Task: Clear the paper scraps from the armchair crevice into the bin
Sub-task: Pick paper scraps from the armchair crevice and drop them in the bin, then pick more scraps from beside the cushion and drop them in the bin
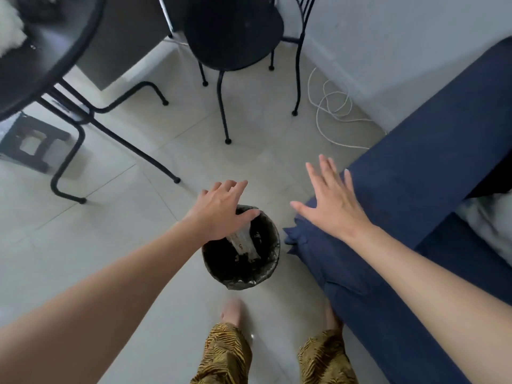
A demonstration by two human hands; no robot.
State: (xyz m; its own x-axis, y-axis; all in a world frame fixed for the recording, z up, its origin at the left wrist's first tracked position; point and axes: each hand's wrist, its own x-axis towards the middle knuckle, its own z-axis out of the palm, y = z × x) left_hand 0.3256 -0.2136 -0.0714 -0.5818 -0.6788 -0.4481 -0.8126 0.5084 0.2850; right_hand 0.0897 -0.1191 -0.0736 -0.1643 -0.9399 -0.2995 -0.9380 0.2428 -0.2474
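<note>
L hand [221, 210] is hovering over the bin's [273, 261] far-left rim, grip loose, fingers spread; paper scrap [243, 243] is sitting just beneath the palm inside the bin, contact unclear. R hand [331, 202] is hanging open, holding nothing, over the armchair [415, 189] at right.

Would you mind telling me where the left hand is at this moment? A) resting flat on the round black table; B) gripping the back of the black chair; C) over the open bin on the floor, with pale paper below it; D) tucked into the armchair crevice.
C: the left hand is spread over the rim of the bin, with paper scraps just beneath it.
</note>
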